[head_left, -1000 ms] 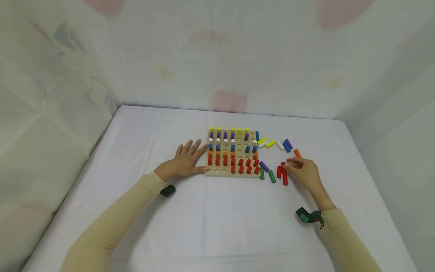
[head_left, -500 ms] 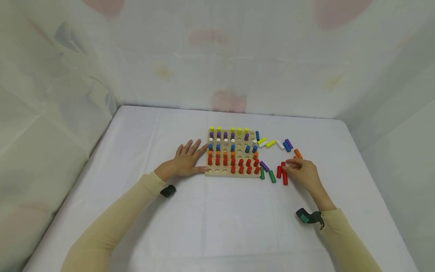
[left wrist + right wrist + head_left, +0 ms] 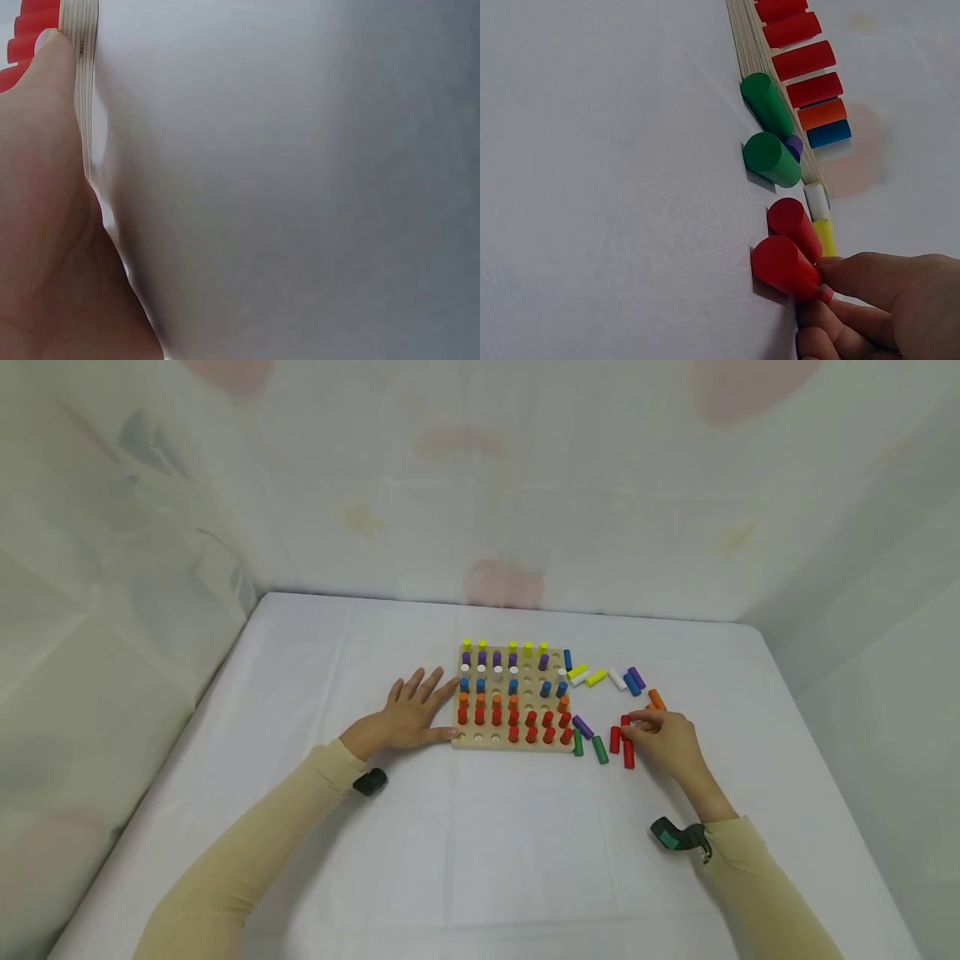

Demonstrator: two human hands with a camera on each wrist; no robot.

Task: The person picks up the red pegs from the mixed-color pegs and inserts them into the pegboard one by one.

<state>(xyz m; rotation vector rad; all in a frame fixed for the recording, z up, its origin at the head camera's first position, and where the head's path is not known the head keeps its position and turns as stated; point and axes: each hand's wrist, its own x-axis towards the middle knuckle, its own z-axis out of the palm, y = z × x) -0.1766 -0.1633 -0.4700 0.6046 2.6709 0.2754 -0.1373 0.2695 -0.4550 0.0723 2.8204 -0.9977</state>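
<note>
A wooden pegboard (image 3: pixel 517 747) stands on the table, holding rows of red, orange, blue, white, purple and yellow pegs. My left hand (image 3: pixel 408 718) lies flat with spread fingers at the board's left side. In the left wrist view, its thumb (image 3: pixel 49 64) rests on the board's edge. To the right of the board, my right hand (image 3: pixel 667 743) pinches a red peg (image 3: pixel 826 293) between thumb and fingers; most of that peg is hidden. Two other red pegs (image 3: pixel 787 262) lie directly beside the fingertips.
Two green pegs (image 3: pixel 601 750) and a purple peg (image 3: pixel 582 727) lie by the board's right edge. Behind them are scattered yellow, white, blue and purple pegs (image 3: pixel 637 677). Orange pegs (image 3: pixel 657 699) lie just beyond my right hand. A white cloth covers the table (image 3: pixel 487 860).
My right hand has moved slightly left and down onto the red peg, uncovering part of a second orange peg. The left hand and the board have stayed in place.
</note>
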